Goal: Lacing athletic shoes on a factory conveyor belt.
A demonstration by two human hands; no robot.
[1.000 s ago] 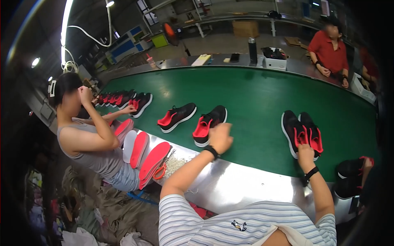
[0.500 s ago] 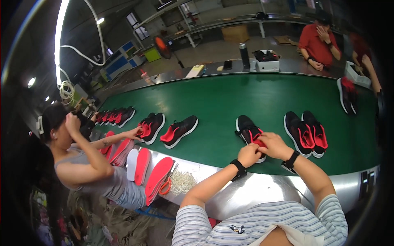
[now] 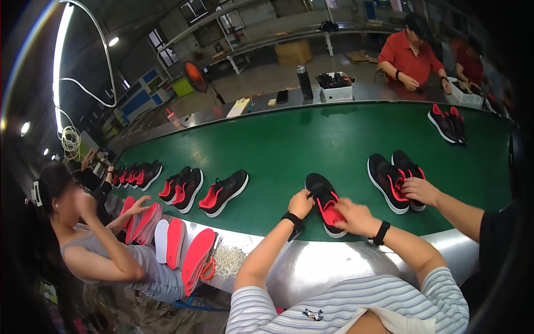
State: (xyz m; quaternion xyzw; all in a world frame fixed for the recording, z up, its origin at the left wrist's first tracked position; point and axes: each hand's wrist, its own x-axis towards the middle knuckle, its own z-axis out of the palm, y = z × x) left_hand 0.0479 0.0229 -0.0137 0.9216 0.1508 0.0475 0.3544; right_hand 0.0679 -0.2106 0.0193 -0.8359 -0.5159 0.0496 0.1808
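Observation:
A black sneaker [image 3: 321, 186] with red lining and a white sole lies on the green belt in front of me, toe pointing away. My left hand [image 3: 301, 204] is closed on its left side, beside the laces. Over the heel opening, my right hand [image 3: 359, 218] has its fingers apart and slightly blurred, next to the red insole [image 3: 332, 214]; I see nothing held in it. To the right stands a matching pair of sneakers [image 3: 384, 178], and another person's hand [image 3: 421, 191] reaches into the right one.
Several more sneakers [image 3: 223, 192] line the green belt [image 3: 267, 145] to the left. Red insoles [image 3: 199, 253], orange-handled scissors [image 3: 208, 269] and a heap of pale cords [image 3: 229, 260] lie on the metal edge. A seated co-worker [image 3: 105, 250] is at left; others stand across the belt.
My left hand has moved from the heel opening to the shoe's left side. My right hand has drawn back a little. Another person's arm has come in from the right to the neighbouring pair.

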